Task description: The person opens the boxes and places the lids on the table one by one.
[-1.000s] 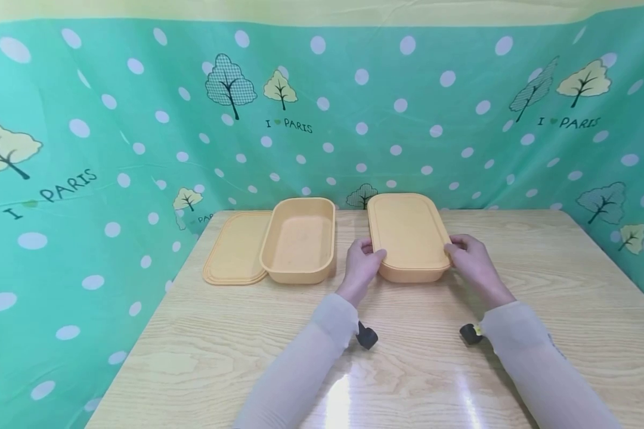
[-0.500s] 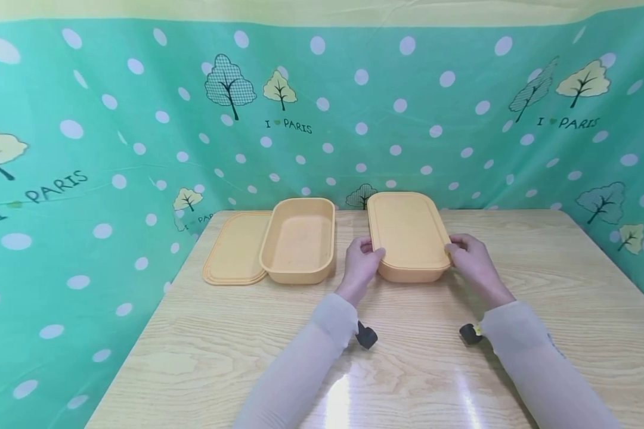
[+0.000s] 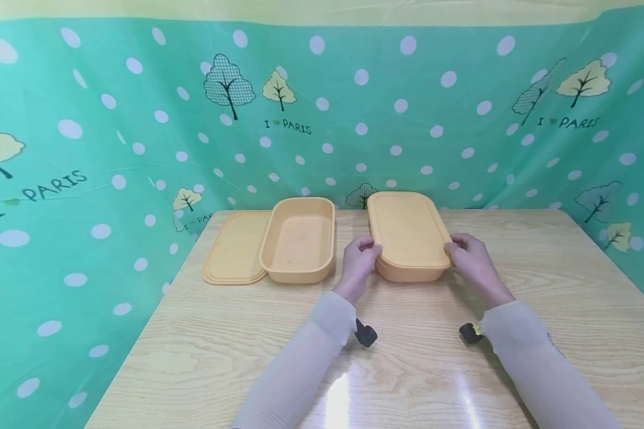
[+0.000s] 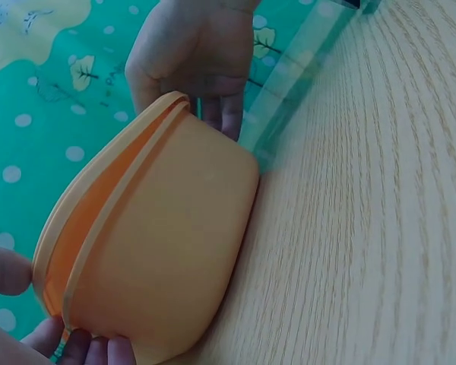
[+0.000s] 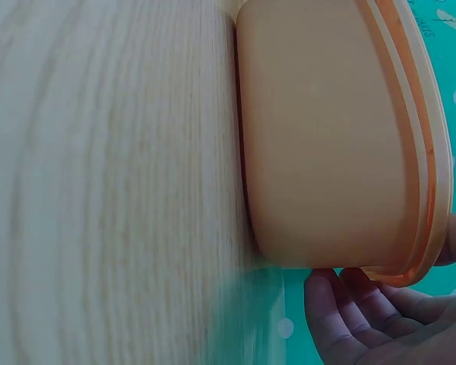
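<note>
The bench has a pale wood-grain top with fine wavy streaks, glossy enough to throw back light near its front edge, and a soft green cloth with white dots and printed trees hangs behind and beside it. Near the far edge, right of the middle, stands a smooth, matte box in peachy orange, looking like plastic: an oblong with rounded corners, a thin rim and walls that narrow toward the base. Over its mouth lies a matching lid, flat, with a shallow groove following its border; it tilts a little, gaping from the rim toward the near left corner and sitting closer at the near right one. Box and lid point the same way, their long axis running from the bench's front edge to its far edge, a short end facing the person. Both hands grasp the lid, the left hand at its near left corner and the right hand at its near right, thumbs on the lid's edge and fingers below. To the left stand a similar uncovered box and, just beside it, a flat spare lid near the bench's far left corner.
</note>
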{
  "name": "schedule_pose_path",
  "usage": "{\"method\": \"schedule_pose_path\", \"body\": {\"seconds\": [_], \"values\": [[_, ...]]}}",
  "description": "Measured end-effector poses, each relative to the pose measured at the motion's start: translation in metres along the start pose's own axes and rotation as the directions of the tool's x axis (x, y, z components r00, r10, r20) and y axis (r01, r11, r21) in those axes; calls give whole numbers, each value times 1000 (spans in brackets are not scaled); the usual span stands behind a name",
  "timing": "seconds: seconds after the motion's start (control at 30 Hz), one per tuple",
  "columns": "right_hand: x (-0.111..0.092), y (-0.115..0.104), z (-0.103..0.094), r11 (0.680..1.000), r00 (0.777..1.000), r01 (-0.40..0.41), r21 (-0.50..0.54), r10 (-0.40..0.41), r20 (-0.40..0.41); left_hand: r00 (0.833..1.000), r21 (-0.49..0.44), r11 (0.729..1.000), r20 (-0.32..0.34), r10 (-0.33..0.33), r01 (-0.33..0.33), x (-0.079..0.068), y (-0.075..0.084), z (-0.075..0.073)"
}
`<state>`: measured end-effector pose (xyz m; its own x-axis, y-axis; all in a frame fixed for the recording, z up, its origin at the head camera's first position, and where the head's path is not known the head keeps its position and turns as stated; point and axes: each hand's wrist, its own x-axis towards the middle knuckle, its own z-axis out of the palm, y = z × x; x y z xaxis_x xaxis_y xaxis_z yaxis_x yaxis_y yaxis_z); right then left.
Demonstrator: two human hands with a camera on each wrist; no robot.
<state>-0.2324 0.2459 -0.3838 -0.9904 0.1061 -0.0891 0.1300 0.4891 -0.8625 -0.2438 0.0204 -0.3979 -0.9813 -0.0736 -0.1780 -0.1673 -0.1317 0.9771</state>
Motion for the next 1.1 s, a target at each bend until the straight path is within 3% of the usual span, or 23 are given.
{"method": "schedule_pose_path", "body": {"seconds": [0.43,0.83,0.97,1.1], "values": [[0,0,-1,1000,999,13,-22,-14,-31,999,22,999,-2,-40,40,0,2,-1],[-8,-1,-4,992,992,95,-82,-102,-77,999,-21,999,18,-42,42,-1,1,-3],[-9,-4,-2,980,978,162,-117,-175,-114,999,-33,998,25,-47,47,-1,2,-3],[-11,-7,2,946,939,269,-178,-299,-171,998,-39,998,24,-55,56,-1,2,-3]]}}
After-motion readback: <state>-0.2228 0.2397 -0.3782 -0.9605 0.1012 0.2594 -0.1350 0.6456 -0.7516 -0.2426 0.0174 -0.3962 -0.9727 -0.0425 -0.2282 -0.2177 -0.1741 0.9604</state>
